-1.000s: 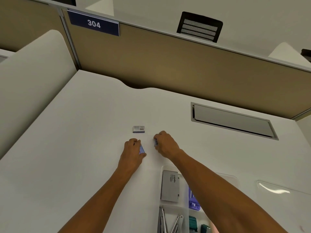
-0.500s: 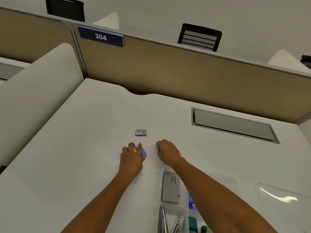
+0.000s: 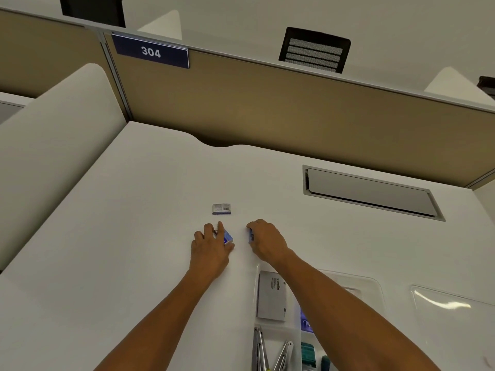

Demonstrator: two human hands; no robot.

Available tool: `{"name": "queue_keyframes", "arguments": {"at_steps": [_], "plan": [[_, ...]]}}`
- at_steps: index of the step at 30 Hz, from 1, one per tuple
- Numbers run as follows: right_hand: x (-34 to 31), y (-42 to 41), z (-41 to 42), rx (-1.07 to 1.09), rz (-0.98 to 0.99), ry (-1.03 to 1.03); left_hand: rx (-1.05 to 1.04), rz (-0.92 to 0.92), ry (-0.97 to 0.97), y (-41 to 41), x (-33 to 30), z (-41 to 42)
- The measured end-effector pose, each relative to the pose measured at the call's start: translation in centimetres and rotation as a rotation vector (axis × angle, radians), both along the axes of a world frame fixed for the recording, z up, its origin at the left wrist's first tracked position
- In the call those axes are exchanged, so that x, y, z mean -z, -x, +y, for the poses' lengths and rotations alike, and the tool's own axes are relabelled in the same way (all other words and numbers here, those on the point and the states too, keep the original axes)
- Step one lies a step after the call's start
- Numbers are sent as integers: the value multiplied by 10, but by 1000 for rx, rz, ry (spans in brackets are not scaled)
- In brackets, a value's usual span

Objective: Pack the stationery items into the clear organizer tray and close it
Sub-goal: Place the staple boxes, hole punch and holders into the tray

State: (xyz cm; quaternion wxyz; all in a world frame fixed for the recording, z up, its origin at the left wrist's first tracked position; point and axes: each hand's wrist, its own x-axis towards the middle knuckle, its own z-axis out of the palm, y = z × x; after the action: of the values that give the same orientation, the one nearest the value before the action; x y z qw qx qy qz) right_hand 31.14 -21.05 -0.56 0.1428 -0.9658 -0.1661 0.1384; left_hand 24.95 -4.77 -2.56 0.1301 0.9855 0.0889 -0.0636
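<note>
My left hand [image 3: 211, 247] grips a small blue box [image 3: 228, 237] on the white desk. My right hand [image 3: 266, 241] is closed around a second small blue box [image 3: 250, 235], mostly hidden under the fingers. A third small box [image 3: 221, 208], grey-white with a barcode, lies on the desk just beyond both hands. The clear organizer tray [image 3: 372, 283] sits at the lower right under my right forearm. It holds a grey Camlin box [image 3: 271, 295], metal compasses [image 3: 261, 349], a blue item and teal items [image 3: 308, 353].
A clear lid [image 3: 452, 303] lies on the desk to the right of the tray. A recessed cable flap [image 3: 369, 192] is at the desk's far right. A tan partition [image 3: 267, 108] labelled 304 closes the back; a white divider [image 3: 53, 145] bounds the left.
My left hand has lifted its fingers and turned the blue box more into view. The right hand stays closed on its box. The camera tilted slightly, shifting the scene down.
</note>
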Motion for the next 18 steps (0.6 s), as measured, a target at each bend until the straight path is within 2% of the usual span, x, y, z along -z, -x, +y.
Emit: {"name": "queue_keyframes", "arguments": {"at_steps": [7,13,18], "plan": [[-2,1,0,6,5,2,5,-17,14,0,4,0],[-3,1,0,9,31,-4,-80,-144,302,2,4,4],[-4,1,1,15,39,-2,-69,-155,348,-1,4,9]]}}
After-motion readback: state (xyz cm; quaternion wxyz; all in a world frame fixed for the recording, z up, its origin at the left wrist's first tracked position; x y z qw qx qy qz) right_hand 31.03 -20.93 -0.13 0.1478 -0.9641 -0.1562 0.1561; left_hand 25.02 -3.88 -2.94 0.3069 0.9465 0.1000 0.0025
